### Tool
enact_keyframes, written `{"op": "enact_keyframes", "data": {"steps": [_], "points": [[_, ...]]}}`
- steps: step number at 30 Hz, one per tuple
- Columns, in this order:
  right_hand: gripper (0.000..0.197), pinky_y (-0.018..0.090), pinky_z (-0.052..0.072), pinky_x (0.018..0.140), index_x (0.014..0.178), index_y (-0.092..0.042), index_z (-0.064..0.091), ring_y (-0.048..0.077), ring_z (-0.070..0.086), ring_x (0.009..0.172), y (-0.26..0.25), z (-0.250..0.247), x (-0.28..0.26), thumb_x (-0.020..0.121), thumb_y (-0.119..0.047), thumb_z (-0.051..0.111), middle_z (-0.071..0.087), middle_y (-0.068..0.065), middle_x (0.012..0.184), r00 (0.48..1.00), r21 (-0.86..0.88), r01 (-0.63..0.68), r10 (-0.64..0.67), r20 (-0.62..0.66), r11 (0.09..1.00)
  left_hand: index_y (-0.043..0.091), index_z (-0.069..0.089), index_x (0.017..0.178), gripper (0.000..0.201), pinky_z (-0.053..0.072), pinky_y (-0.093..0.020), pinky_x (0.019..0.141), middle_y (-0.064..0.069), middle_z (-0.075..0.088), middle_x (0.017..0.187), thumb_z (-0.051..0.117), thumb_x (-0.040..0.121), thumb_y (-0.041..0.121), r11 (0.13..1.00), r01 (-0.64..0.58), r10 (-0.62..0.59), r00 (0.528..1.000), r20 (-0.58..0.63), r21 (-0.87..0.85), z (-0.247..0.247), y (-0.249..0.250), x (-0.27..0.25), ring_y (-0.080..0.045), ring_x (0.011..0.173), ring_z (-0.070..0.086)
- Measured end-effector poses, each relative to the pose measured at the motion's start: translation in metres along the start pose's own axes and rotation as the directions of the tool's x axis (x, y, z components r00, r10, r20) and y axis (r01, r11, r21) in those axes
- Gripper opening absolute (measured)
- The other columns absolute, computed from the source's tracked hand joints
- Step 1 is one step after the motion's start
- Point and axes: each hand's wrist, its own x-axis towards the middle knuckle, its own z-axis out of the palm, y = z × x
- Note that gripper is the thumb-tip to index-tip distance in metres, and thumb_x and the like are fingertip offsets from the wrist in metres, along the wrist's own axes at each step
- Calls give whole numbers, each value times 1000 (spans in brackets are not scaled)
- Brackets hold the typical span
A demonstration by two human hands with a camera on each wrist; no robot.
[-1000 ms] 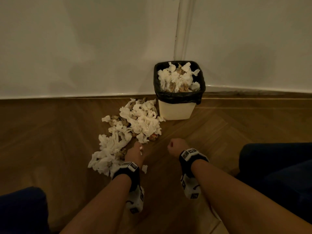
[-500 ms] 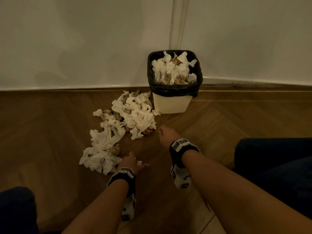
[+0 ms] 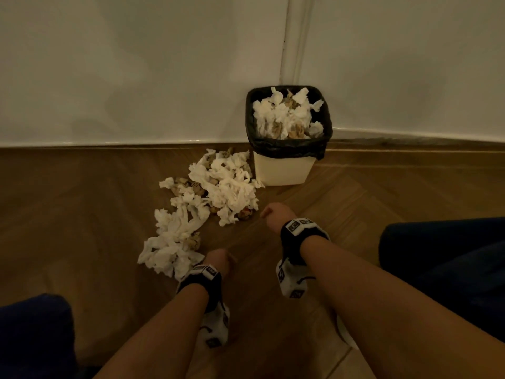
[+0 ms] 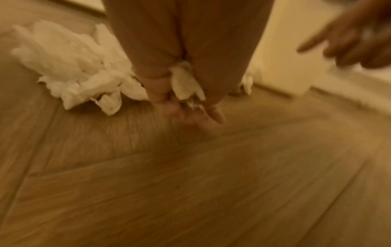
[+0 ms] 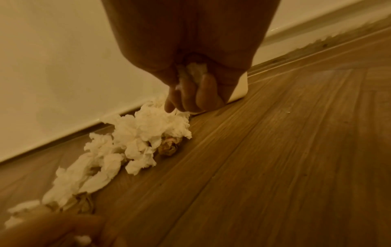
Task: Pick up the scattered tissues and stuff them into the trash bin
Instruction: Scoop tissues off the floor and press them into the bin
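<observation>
A cream trash bin (image 3: 281, 170) with a black liner stands in the wall corner, heaped with crumpled tissues (image 3: 287, 116). A trail of white and brownish tissues (image 3: 218, 192) lies on the wood floor left of it. My left hand (image 3: 218, 259) hovers low at the near end of the trail, fingers curled round a small tissue scrap (image 4: 184, 83). My right hand (image 3: 270, 214) hangs just right of the pile, fingers curled round a small white wad (image 5: 194, 71).
The white wall and baseboard (image 3: 109, 142) run behind the pile. Dark-clothed knees (image 3: 442, 269) sit at the right and lower left. Bare herringbone floor (image 3: 382, 192) stretches right of the bin.
My left hand pulled back from the middle of the pile to its near end and took up a loose scrap. My right hand moved forward toward the pile.
</observation>
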Motion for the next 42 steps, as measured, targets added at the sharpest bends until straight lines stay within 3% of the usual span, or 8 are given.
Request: {"op": "enact_keyframes", "data": {"steps": [7, 11, 15, 18, 24, 29, 34, 42], "points": [[32, 35, 46, 98, 112, -7, 67, 29, 55, 115, -19, -24, -19, 95, -12, 39, 59, 10, 126, 999, -97, -40, 38, -21, 994, 22, 50, 55, 49, 34, -17, 38, 7, 51, 46, 38, 98, 42, 969, -29, -41, 961, -273, -247, -36, 2, -31, -2, 29, 45], [36, 36, 42, 101, 121, -6, 60, 29, 51, 118, -42, -73, -38, 99, -17, 34, 53, 13, 131, 995, -183, -7, -11, -96, 983, 16, 34, 44, 64, 22, -24, 45, 1, 33, 44, 27, 98, 51, 950, -156, -10, 851, -525, -271, -98, 35, -61, -13, 41, 32], [33, 34, 38, 106, 127, -9, 55, 29, 45, 126, -42, -87, -35, 96, -10, 44, 48, 13, 137, 998, -258, -33, 17, -61, 966, 15, 43, 54, 63, 33, -28, 58, -4, 45, 57, 18, 97, 53, 962, -136, -8, 852, -524, -236, -126, 44, -61, -20, 58, 47], [42, 31, 35, 107, 133, -8, 48, 28, 41, 131, -46, -117, -42, 92, -2, 52, 41, 12, 143, 997, -187, -13, -2, -78, 982, 4, 65, 88, 60, 43, -36, 75, -16, 63, 83, 21, 100, 44, 969, -216, 112, 817, -566, -119, -160, 63, -69, -31, 81, 60], [43, 35, 51, 91, 122, -4, 55, 30, 59, 111, -67, -190, -57, 82, -17, 69, 59, 13, 122, 970, -205, 18, -66, -233, 979, 13, 48, 102, 23, 41, -34, 72, -15, 58, 110, 42, 96, 34, 965, -245, 258, 801, -540, 98, -228, 123, -90, -30, 90, 56], [17, 25, 51, 65, 95, -2, 64, 24, 65, 86, -79, -256, -66, 86, -16, 64, 67, 9, 93, 930, -221, 48, -124, -346, 974, 0, 36, 128, 38, 40, -41, 100, -23, 41, 129, 44, 91, 2, 929, -369, 302, 786, -539, -17, -265, 176, -97, -38, 114, 47], [30, 32, 50, 92, 118, 1, 62, 27, 62, 107, -83, -299, -68, 92, -14, 56, 64, 14, 119, 887, -79, 105, -129, -444, 991, -3, 33, 128, 37, 45, -34, 84, -22, 54, 123, 47, 95, 7, 894, -448, 365, 739, -567, -9, -281, 212, -86, -35, 109, 56], [19, 26, 51, 82, 101, -6, 70, 23, 63, 102, -62, -284, -23, 86, -15, 65, 68, 10, 110, 889, -37, 112, -117, -443, 993, 2, 49, 118, 33, 45, -32, 80, -19, 58, 116, 44, 96, 26, 905, -425, 361, 742, -565, 21, -274, 240, -38, -33, 103, 57]]}}
